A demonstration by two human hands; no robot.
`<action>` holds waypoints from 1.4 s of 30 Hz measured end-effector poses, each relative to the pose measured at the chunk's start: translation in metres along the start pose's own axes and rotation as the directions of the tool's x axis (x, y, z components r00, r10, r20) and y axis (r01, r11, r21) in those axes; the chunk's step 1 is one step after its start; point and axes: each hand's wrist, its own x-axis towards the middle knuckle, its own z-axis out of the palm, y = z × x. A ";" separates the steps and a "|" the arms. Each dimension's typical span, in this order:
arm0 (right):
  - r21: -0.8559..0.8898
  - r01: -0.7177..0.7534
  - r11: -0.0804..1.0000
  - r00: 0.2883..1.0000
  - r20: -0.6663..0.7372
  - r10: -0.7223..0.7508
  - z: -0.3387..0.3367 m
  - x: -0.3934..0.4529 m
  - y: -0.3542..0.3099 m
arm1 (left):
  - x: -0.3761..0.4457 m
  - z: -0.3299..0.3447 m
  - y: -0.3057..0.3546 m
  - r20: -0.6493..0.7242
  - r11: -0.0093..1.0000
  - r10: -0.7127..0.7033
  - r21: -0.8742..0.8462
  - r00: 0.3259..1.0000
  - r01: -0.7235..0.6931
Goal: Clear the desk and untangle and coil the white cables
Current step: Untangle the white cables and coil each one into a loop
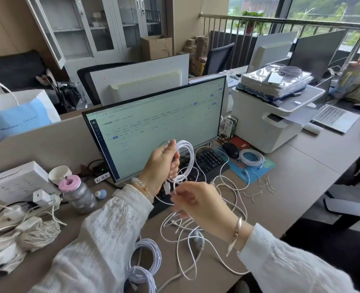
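Observation:
My left hand (164,163) is raised in front of the monitor and grips a partly wound coil of white cable (185,157), several loops hanging from its fingers. My right hand (198,199) pinches a strand of the same cable just below the coil, beside a white plug. From there loose white cables (206,235) trail down in a tangle onto the desk (291,187). Two finished white coils (147,263) lie at the near edge under my left sleeve. Another coil (251,157) rests on the blue mat at the right.
A monitor (157,123) and black keyboard (208,159) stand behind my hands. A white printer (270,117) with stacked packets is at the right. At the left are a grey bottle (77,193), paper cup (59,174), white box (16,182) and power strip clutter. Twist ties (263,187) lie scattered.

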 end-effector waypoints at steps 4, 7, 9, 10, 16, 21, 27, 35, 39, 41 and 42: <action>-0.050 -0.087 0.995 0.995 0.048 0.089 -0.014 0.005 -0.017 | 0.000 0.003 -0.010 -0.049 0.962 0.118 0.253 0.992 -0.102; 0.043 -0.206 0.978 0.978 0.015 0.206 -0.025 0.009 -0.018 | -0.002 0.003 -0.011 -0.092 0.970 0.118 0.223 0.989 -0.095; 0.182 -0.284 0.941 0.955 -0.036 0.295 -0.034 0.011 -0.010 | -0.001 -0.005 -0.009 -0.131 0.995 0.059 0.089 0.990 -0.047; 0.257 -0.292 0.921 0.945 -0.070 0.319 -0.040 0.011 -0.005 | -0.001 -0.010 -0.008 -0.129 1.000 0.015 0.021 0.992 -0.013; 0.233 -0.180 0.956 0.946 -0.224 0.233 -0.081 0.011 0.027 | -0.002 -0.040 -0.005 0.342 0.861 -0.371 -0.221 0.863 0.458; -0.096 -0.085 0.992 0.953 -0.298 0.053 -0.104 0.015 0.056 | -0.014 -0.040 0.001 0.635 0.908 -0.340 0.030 0.694 0.418; -0.052 0.059 0.997 0.985 -0.162 -0.067 -0.100 0.021 0.045 | -0.035 -0.005 0.028 0.604 0.858 -0.276 0.505 0.748 -0.091; 0.163 0.020 0.986 0.977 0.207 -0.054 -0.074 0.021 0.016 | -0.033 0.010 0.023 0.411 0.802 -0.189 0.589 0.892 -0.101; -0.032 0.115 0.993 0.962 0.251 -0.104 -0.070 0.022 0.012 | -0.031 0.001 0.008 0.215 0.831 -0.198 0.554 0.956 0.047; -0.067 0.133 0.989 0.954 0.279 -0.110 -0.067 0.029 0.016 | -0.030 -0.002 -0.001 0.120 0.842 -0.198 0.530 0.973 0.106; -0.086 0.146 0.986 0.949 0.292 -0.115 -0.065 0.033 0.019 | -0.029 -0.004 -0.005 0.071 0.851 -0.189 0.510 0.979 0.127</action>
